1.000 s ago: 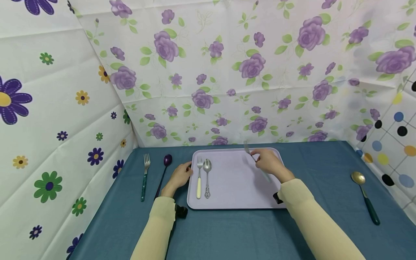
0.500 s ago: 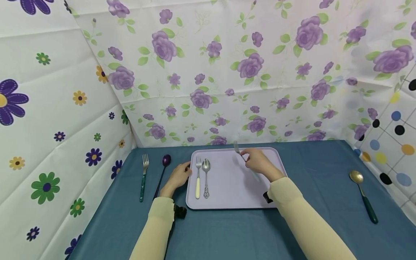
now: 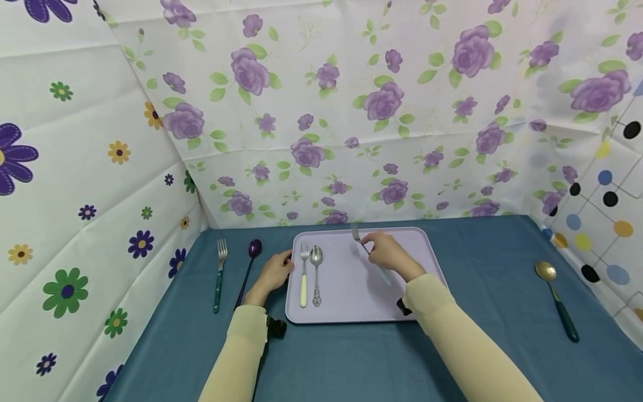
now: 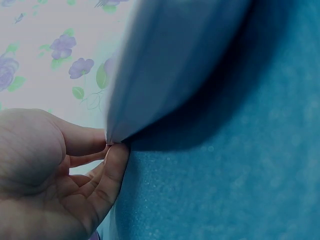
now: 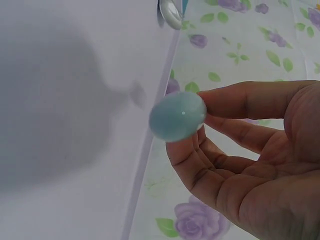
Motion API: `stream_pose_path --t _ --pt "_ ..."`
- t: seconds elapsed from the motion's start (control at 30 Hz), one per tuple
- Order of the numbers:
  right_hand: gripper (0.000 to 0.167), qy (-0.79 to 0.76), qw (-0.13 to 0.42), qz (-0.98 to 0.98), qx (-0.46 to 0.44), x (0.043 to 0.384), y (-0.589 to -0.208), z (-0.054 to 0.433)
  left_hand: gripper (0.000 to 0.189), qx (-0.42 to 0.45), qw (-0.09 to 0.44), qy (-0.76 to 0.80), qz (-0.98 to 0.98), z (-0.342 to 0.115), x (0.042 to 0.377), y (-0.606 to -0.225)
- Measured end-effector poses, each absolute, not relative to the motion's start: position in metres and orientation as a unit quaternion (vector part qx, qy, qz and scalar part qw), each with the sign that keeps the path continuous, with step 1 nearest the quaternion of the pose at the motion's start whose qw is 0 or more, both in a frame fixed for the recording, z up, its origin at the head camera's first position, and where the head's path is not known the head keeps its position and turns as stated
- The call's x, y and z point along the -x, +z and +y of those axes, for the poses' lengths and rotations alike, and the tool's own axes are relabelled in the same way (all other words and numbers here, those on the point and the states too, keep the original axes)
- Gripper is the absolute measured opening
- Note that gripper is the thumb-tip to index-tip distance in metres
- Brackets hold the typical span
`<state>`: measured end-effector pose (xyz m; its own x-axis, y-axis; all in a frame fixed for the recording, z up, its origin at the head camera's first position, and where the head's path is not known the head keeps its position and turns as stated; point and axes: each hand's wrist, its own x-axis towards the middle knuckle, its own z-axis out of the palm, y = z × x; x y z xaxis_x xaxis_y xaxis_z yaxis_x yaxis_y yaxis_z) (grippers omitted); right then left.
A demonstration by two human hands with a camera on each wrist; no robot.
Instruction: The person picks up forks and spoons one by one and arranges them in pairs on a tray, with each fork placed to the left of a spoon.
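A pale lilac tray (image 3: 346, 304) lies on the blue cloth in the head view. My left hand (image 3: 273, 272) is at its left edge; in the left wrist view, thumb and fingers pinch the tray's rim (image 4: 150, 100). Over the right half of the tray, my right hand (image 3: 390, 254) pinches a fork (image 3: 356, 232), tines pointing to the back. Its rounded pale blue handle end (image 5: 177, 117) faces the camera in the right wrist view. On the tray's left side, a fork with a cream handle (image 3: 303, 290) and an ornate silver spoon (image 3: 316, 273) lie side by side.
Left of the tray lie a green-handled fork (image 3: 219, 279) and a dark purple spoon (image 3: 254, 249), its handle partly behind my left arm. A gold spoon with a green handle (image 3: 562, 312) lies far right. Flowered sheets (image 3: 281, 139) stand behind and at the left.
My right hand has moved left over the tray with the fork, toward the silver spoon. My left hand stays at the tray's edge. The head view has shifted slightly.
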<state>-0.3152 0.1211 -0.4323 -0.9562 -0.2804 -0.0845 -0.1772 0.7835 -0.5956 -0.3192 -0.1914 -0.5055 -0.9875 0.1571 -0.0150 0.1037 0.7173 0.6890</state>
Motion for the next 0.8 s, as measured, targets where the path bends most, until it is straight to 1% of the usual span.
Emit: stream_pose_path --t 0.27,0.43,0.5,0.7,0.8 --pt "0.061 -0.301 0.087 0.942 0.117 0.314 -0.436 0.109 0.047 -0.069 0.037 0.366 0.927 -0.191 0.320 -0.506" --pt "0.061 -0.300 0.087 0.943 0.113 0.315 -0.440 0.101 0.047 -0.070 0.036 0.370 0.926 -0.192 0.320 -0.506" --pt "0.058 -0.293 0.085 0.946 0.112 0.314 -0.443 0.098 0.047 -0.071 0.034 0.370 0.926 -0.192 0.320 -0.506" --pt "0.041 -0.262 0.085 0.955 0.113 0.313 -0.456 0.087 0.047 -0.072 0.032 0.369 0.926 -0.192 0.320 -0.506" --pt "0.039 -0.255 0.081 0.957 0.113 0.311 -0.461 0.083 0.047 -0.074 0.031 0.369 0.926 -0.192 0.319 -0.506"
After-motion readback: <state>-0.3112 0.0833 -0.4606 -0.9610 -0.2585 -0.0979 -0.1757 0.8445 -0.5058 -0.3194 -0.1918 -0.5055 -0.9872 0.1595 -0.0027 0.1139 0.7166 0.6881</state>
